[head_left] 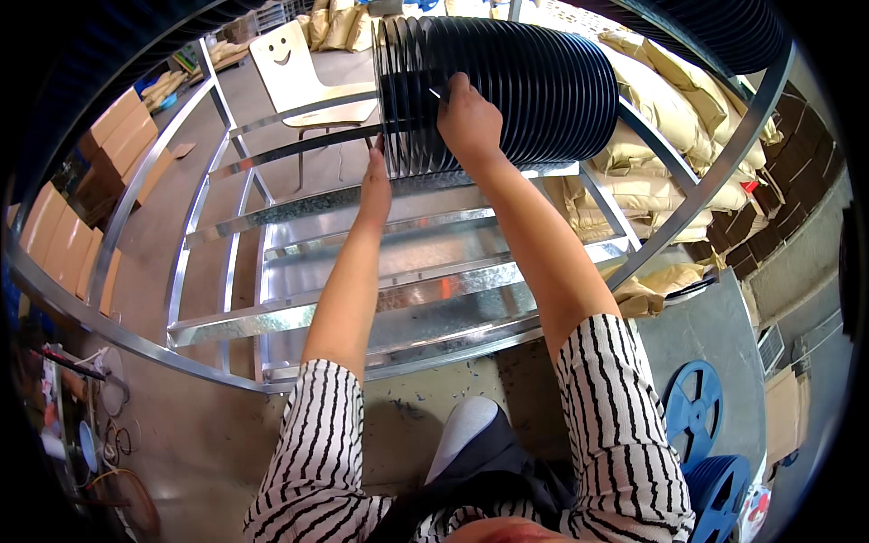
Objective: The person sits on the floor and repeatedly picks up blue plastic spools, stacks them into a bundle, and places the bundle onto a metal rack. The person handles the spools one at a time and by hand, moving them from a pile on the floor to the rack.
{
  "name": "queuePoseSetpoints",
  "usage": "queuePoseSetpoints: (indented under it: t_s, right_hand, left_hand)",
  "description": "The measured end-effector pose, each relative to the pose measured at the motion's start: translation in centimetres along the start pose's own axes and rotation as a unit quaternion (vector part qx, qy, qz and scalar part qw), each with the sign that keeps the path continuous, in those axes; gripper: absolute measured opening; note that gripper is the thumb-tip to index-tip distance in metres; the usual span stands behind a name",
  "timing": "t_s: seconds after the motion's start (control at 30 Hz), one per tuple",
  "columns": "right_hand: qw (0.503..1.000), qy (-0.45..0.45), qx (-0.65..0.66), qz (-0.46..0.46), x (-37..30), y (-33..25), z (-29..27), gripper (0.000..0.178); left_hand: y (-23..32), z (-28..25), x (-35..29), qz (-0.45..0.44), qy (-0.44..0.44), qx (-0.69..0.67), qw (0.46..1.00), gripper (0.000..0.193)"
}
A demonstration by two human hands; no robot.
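A long row of thin black round reels (pixel 534 90) stands on edge on the metal rack in front of me. My left hand (pixel 376 190) is at the row's left end, its fingers stretched upward along the outermost reel's edge. My right hand (pixel 471 122) is closed in front of the row's left part. From its fingers, a small slim thing with a whitish tip (pixel 435 92) points to the left; its kind is too small to tell. The fingertips of my right hand are partly hidden by the hand itself.
The silver metal rack (pixel 353 312) has several crossbars and a lower shelf. Behind it stand a pale wooden chair (pixel 299 72) and stacked tan sacks (pixel 670 100). Cardboard boxes (pixel 54 235) are at the left. Blue reels (pixel 695 403) sit at the lower right.
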State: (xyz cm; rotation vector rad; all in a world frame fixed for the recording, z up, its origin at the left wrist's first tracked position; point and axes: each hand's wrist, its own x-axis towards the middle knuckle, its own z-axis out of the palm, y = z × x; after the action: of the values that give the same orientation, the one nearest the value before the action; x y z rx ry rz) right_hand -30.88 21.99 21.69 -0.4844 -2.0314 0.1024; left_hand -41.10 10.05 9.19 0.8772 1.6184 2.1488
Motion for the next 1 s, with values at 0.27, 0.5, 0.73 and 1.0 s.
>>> queuePoseSetpoints:
  t_s: [0.27, 0.5, 0.73, 1.0]
  right_hand:
    - [0.994, 0.0, -0.103, -0.021, 1.1, 0.0, 0.7, 0.017]
    - [0.998, 0.058, 0.008, 0.028, 0.7, -1.7, -4.4, 0.024]
    - [0.972, 0.2, 0.102, 0.066, -8.0, -0.4, -19.0, 0.027]
    - [0.899, 0.328, 0.273, 0.094, -19.6, 7.1, -37.2, 0.02]
  left_hand:
    - [-1.9, 0.3, 1.3, -0.017, 0.0, -0.031, 0.999, 0.08]
    - [-2.5, 1.1, 1.5, 0.079, -0.021, -0.023, 0.996, 0.075]
    - [-2.7, 0.8, 1.1, 0.084, -0.027, -0.038, 0.995, 0.074]
    - [-4.0, -0.6, 1.5, 0.066, 0.007, 0.07, 0.995, 0.076]
